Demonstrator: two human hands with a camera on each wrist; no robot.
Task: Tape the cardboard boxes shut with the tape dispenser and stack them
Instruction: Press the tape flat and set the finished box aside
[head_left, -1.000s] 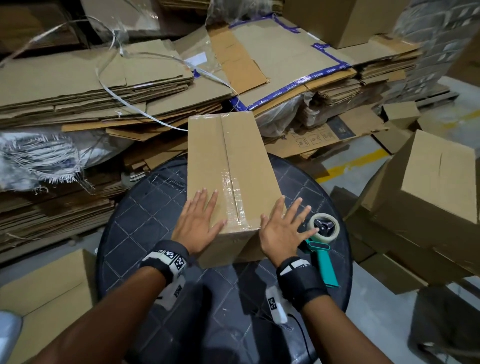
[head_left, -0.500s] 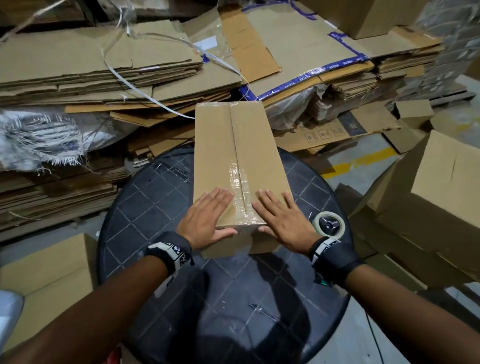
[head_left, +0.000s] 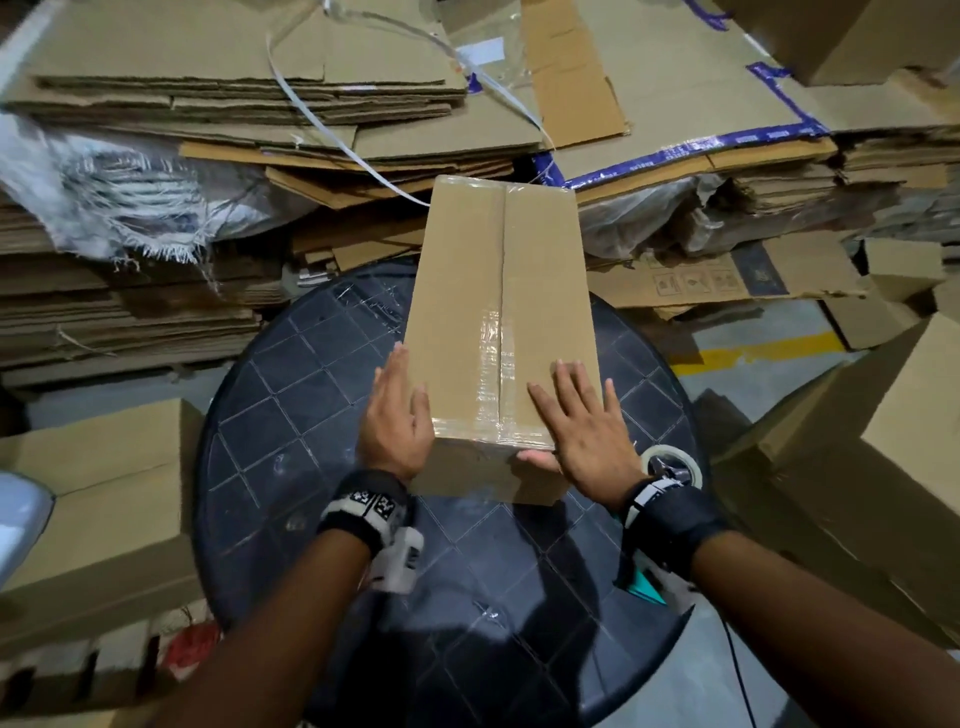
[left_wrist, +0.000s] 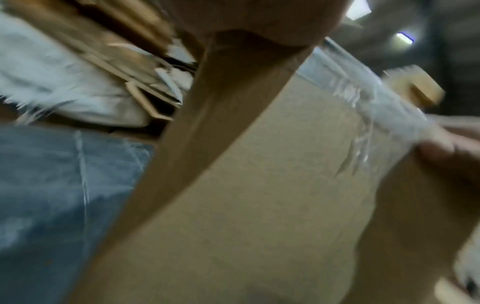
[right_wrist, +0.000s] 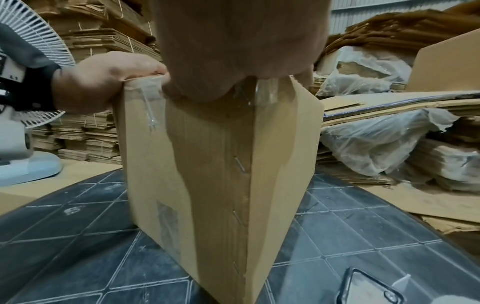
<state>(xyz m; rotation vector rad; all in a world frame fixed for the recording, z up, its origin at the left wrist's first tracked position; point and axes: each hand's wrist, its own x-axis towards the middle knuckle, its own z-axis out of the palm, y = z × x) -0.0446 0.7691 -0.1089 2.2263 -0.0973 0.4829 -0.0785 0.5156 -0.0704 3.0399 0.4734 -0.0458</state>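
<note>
Long box (head_left: 501, 317) on tabletop (head_left: 291, 395), running straight away from both flat, unclenched hands: left hand (head_left: 396, 415) against near-left side, right hand (head_left: 579, 421) on top, thumb seemingly tucked under near edge

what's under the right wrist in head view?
The tape dispenser lies on the round table: its tape roll shows beside the right hand, and a teal handle tip shows below the wristband. The middle is covered.

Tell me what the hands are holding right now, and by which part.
The cardboard box, at its near end: left hand flat against the left side, right hand on the top right, thumb over the near face.
</note>
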